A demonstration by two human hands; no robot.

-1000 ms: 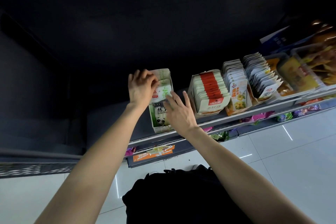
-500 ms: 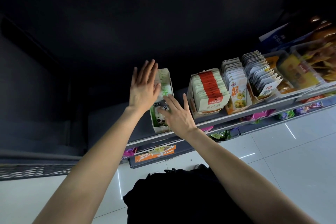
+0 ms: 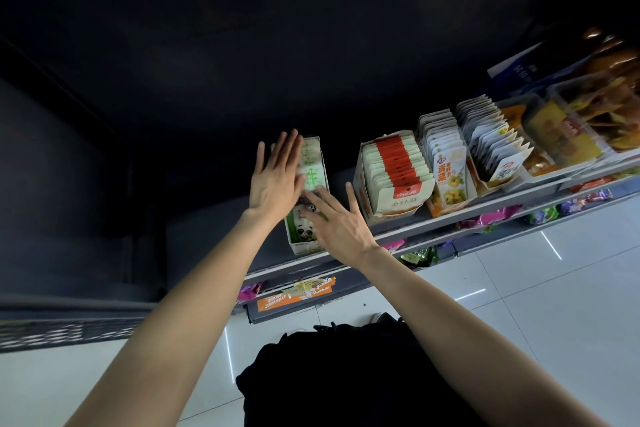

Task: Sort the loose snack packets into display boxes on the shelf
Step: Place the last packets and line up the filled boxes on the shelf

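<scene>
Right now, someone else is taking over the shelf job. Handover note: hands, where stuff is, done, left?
Left hand: open, fingers straight, flat against the left side of the panda box. Holds nothing.
Right hand: open, fingers spread over the packets in the panda box. Holds nothing.
Panda box: on the shelf, far left of the row, green packets inside.
To its right, across a gap: red-stripe box, yellow box and white-packet box, all full and in rows.
Done: panda box loaded, being squared up.
Left: loose packets show on the shelf below; I cannot tell whether they belong to this job.
</scene>
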